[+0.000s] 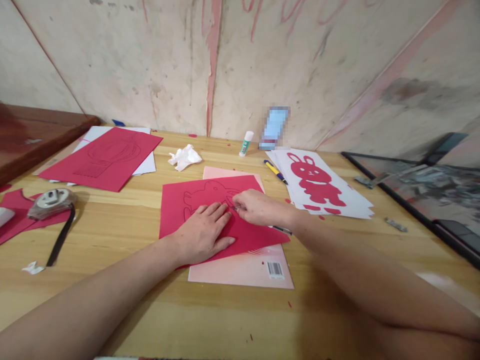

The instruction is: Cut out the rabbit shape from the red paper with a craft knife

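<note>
A red sheet (247, 235) with a thin-line drawing of a rabbit-like animal lies tilted in front of me. Flat on its lower left part rests my left hand (208, 230), fingers stretched out, covering some of the drawing. My right hand (253, 207) is closed in a pinch near the drawn ears. A small dark, slim tip shows at its fingertips; most of that tool is hidden. Below the right wrist a thin dark rod (282, 230) sticks out; I cannot tell if it belongs to the same tool. Under the sheet lies a pale pink booklet (240, 272) with a barcode.
Red sheet with a drawing (108, 160), tape measure (54, 202) and red scraps are left; crumpled tissue (185, 157), glue stick (246, 144) and blurred phone (275, 127) behind. Right: yellow-blue pen (275, 172), white sheets with a red rabbit cutout (315, 175), black-framed pane (408, 210).
</note>
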`<state>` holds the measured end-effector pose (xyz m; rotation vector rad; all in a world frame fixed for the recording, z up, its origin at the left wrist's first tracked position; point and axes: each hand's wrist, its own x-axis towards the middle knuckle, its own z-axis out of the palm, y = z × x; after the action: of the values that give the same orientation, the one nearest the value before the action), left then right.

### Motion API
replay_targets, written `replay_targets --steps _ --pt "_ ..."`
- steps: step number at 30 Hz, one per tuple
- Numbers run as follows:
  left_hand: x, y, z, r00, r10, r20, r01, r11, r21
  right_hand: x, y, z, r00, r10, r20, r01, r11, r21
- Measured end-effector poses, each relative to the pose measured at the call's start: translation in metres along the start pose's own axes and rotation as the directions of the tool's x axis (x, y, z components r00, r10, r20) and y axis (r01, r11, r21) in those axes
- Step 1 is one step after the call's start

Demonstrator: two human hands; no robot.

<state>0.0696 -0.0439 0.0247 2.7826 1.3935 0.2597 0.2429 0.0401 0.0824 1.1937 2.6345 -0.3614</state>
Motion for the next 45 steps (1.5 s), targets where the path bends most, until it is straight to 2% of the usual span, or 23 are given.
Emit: replay_targets --steps 13,22,31,45 --pt "0.0 0.0 -0.002 1.0 -0.006 0.008 0.006 1.0 0.007 -0.007 0.002 0.0 1.0 -0.026 0.008 0.027 0.999 -0.04" --pt "0.0 -0.001 0.0 1.0 0.018 -0.024 -0.018 1.0 0.007 -0.019 0.005 0.0 0.997 -0.049 -0.06 0.048 0.999 -0.01" --pt "0.0 0.001 -0.003 1.0 0.027 -0.009 -0.027 0.999 0.047 -0.013 0.002 0.005 0.997 -0.041 -0.063 0.037 0.998 -0.06" --pt "0.0 0.0 -0.002 1.0 0.019 -0.006 -0.019 1.0 0.011 -0.012 -0.002 -0.001 0.998 -0.049 -0.03 0.047 0.997 -0.067"
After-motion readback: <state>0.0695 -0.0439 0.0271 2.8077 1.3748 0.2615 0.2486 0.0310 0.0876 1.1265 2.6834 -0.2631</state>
